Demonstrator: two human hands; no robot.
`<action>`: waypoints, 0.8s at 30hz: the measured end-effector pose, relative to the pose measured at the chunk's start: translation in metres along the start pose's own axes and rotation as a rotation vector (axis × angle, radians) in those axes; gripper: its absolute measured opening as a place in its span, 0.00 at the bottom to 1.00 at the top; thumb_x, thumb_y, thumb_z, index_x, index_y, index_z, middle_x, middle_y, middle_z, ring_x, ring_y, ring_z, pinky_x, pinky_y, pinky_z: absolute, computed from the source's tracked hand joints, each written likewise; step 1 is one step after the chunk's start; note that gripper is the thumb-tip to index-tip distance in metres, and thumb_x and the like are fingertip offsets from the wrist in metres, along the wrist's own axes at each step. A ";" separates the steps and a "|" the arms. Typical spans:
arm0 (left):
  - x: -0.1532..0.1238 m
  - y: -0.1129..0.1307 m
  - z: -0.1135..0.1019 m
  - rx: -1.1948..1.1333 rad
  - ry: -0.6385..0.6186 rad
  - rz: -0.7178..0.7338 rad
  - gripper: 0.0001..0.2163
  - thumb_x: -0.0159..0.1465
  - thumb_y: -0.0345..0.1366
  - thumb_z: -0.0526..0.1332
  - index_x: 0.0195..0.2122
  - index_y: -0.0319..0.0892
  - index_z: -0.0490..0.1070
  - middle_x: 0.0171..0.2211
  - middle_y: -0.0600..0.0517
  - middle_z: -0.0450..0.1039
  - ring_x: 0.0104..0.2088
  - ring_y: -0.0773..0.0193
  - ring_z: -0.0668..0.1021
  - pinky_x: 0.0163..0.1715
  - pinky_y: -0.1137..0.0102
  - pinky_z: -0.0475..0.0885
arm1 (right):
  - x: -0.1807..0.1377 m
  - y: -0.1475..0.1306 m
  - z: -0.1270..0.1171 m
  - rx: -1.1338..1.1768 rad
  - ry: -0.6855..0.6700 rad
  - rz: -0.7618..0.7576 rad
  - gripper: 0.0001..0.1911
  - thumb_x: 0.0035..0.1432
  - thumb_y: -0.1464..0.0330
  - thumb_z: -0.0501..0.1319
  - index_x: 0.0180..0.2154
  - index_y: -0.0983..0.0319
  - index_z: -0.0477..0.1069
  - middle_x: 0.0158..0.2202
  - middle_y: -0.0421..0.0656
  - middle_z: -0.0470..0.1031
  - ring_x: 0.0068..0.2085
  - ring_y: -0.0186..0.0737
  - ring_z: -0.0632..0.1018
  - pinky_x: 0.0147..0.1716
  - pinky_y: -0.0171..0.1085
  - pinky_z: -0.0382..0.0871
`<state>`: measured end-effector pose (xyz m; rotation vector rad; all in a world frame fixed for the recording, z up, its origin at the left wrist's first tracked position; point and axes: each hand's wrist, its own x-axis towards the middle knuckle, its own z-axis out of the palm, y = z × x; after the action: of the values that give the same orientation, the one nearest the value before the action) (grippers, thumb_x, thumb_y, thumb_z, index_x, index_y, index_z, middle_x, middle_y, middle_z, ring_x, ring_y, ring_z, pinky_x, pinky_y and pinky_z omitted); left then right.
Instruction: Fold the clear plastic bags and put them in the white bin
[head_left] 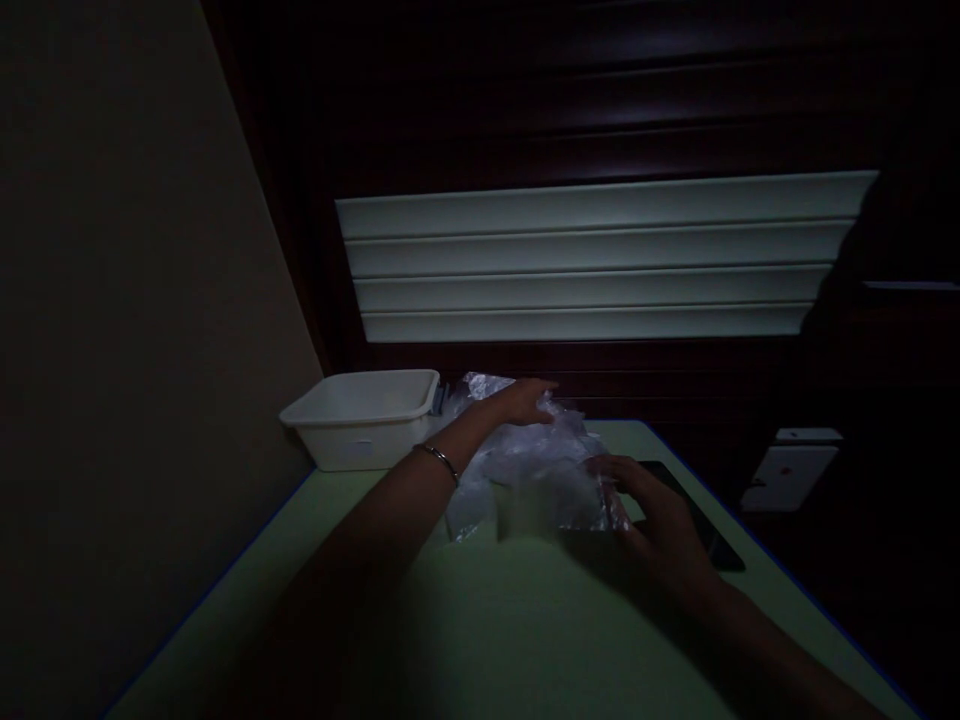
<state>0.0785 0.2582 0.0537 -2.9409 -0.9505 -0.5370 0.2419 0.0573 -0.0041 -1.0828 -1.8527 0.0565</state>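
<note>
A crumpled heap of clear plastic bags [517, 455] lies on the green tabletop [525, 620]. My left hand [525, 400], with a bracelet on its wrist, reaches across to the far side of the heap; its thumb and fingers are closed on the plastic. At the heap's right side, my right hand [660, 515] has its thumb and bent fingers around the edge of a clear plastic bag. The near part of the plastic is blurred, and dim light hides what, if anything, is inside it.
A white plastic bin [367, 440] stands at the table's back left, close to the wall. A dark flat tablet-like object [709, 530] lies beyond my right hand. Behind the table is a dark slatted panel with pale slats [585, 260]. A white box [791, 475] sits off to the right.
</note>
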 end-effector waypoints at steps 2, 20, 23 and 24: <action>-0.013 0.003 -0.016 -0.005 -0.019 0.018 0.31 0.55 0.37 0.67 0.59 0.37 0.61 0.59 0.42 0.64 0.58 0.58 0.68 0.56 0.67 0.64 | 0.000 0.001 -0.002 0.004 -0.011 0.013 0.13 0.62 0.69 0.52 0.46 0.61 0.70 0.47 0.50 0.74 0.43 0.46 0.77 0.30 0.38 0.75; -0.179 0.035 -0.037 0.123 -0.412 -0.239 0.12 0.56 0.32 0.63 0.41 0.39 0.76 0.39 0.45 0.77 0.39 0.57 0.78 0.38 0.68 0.70 | -0.003 -0.002 0.005 0.007 -0.055 0.011 0.11 0.62 0.69 0.52 0.44 0.60 0.70 0.43 0.48 0.75 0.41 0.44 0.77 0.32 0.39 0.76; -0.152 0.028 -0.054 0.146 -0.289 -0.257 0.11 0.58 0.31 0.61 0.41 0.38 0.75 0.39 0.45 0.77 0.39 0.57 0.78 0.40 0.68 0.70 | -0.004 -0.002 0.005 0.023 -0.070 0.046 0.11 0.62 0.69 0.53 0.44 0.59 0.71 0.43 0.47 0.76 0.39 0.44 0.78 0.29 0.38 0.76; -0.140 0.026 -0.062 0.156 -0.230 -0.263 0.11 0.59 0.31 0.60 0.42 0.37 0.75 0.40 0.44 0.77 0.40 0.56 0.78 0.41 0.67 0.70 | -0.004 -0.002 0.005 0.027 -0.074 0.056 0.12 0.62 0.69 0.54 0.44 0.59 0.71 0.43 0.47 0.76 0.39 0.45 0.78 0.28 0.37 0.75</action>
<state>-0.0322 0.1512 0.0694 -2.7965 -1.3461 -0.1177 0.2375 0.0549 -0.0088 -1.1279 -1.8820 0.1559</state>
